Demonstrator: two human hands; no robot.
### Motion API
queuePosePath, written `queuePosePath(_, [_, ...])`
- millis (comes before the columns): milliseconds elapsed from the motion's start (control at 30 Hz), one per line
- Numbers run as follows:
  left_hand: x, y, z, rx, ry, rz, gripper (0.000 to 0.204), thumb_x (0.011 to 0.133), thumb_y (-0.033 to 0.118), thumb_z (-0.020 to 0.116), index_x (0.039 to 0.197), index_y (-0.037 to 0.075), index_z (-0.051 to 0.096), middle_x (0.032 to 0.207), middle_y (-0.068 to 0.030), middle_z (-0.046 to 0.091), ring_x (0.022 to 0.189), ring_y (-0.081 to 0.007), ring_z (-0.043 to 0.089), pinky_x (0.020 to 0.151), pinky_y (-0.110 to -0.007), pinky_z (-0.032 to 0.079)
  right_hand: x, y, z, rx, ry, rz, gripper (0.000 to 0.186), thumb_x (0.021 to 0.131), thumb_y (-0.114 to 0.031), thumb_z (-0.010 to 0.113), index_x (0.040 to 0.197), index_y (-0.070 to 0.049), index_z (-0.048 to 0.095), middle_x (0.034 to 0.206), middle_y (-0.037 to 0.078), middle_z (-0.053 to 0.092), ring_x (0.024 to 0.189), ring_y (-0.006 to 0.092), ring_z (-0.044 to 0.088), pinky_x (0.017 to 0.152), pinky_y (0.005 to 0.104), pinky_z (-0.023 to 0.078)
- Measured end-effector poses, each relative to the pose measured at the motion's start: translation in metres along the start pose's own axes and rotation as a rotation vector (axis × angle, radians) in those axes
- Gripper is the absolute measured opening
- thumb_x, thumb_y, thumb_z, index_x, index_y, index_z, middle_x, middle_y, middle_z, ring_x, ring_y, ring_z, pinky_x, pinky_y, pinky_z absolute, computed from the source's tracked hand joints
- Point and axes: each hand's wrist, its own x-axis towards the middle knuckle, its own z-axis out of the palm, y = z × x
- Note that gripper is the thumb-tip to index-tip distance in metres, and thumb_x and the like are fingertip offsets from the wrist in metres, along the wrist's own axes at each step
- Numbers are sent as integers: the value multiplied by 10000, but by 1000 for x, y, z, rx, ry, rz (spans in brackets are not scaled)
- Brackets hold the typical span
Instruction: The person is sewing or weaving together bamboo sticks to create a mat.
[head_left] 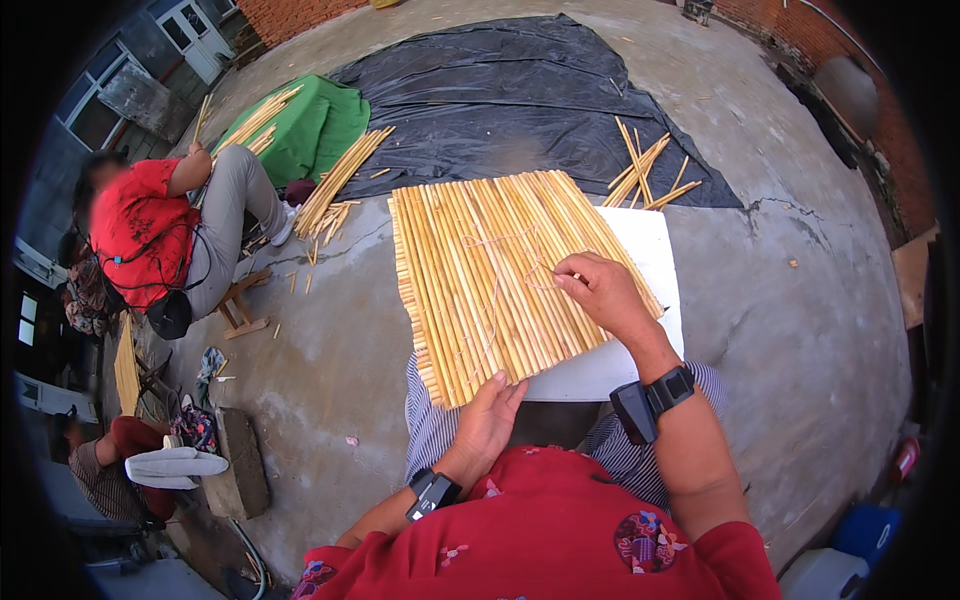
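A mat of straight, pale yellow plant stalks (455, 290) laid side by side rests across my lap on a white board (652, 250). My left hand (487, 418) grips the mat's near edge, thumb on top and fingers partly hidden beneath. Over the mat's right half, my right hand (605, 292) is closed in a pinch on a thin, light string (497, 290). The string lies in loose loops across the stalks. Its end inside my fingers is hidden.
Loose stalks (345, 180) lie left of the mat, with another pile (640, 175) at the far right on a black tarp (480, 90). A person in red (150, 225) sits at left beside a green cloth (325, 125). Another person (105, 470) sits lower left, near a concrete block (237, 465).
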Motion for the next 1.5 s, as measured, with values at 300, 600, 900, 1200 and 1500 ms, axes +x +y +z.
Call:
queuePosePath(300, [-9,69,16,303,-3,297,529,886,115,592,1364,16,388,1306,-122,528,1172,-261,547,958,-466,486,8,23,-30,734,267,309,184,934,-208,612,1004,-38,620,778,-9,603,676,49,543,639,191,470])
queuePosePath(600, [-16,135,57,478,-41,547,415,886,103,581,1269,-43,513,1231,-118,590,1105,-192,584,934,-325,466,1,10,-15,825,-38,405,179,929,-230,618,980,-59,622,812,13,625,726,88,589,701,250,510])
queuePosePath(900, [-11,141,96,708,-175,740,339,906,50,582,1233,-25,542,1175,-90,622,1069,-143,574,917,-286,449,-21,-24,-19,786,-219,167,194,904,-177,650,990,-4,642,814,34,637,759,110,601,725,261,509])
queuePosePath(1200, [7,130,81,832,-236,742,354,927,114,606,1243,-7,503,1199,-75,595,1088,-152,558,930,-296,447,-27,-65,-13,812,-329,142,201,849,-160,697,957,7,665,835,59,650,753,117,591,712,267,496])
queuePosePath(1500, [31,153,67,712,-252,684,369,934,145,609,1254,1,494,1193,-82,591,1083,-149,557,927,-294,448,-15,-100,9,678,-321,94,203,878,-153,676,1008,2,663,844,18,654,740,91,595,674,239,497])
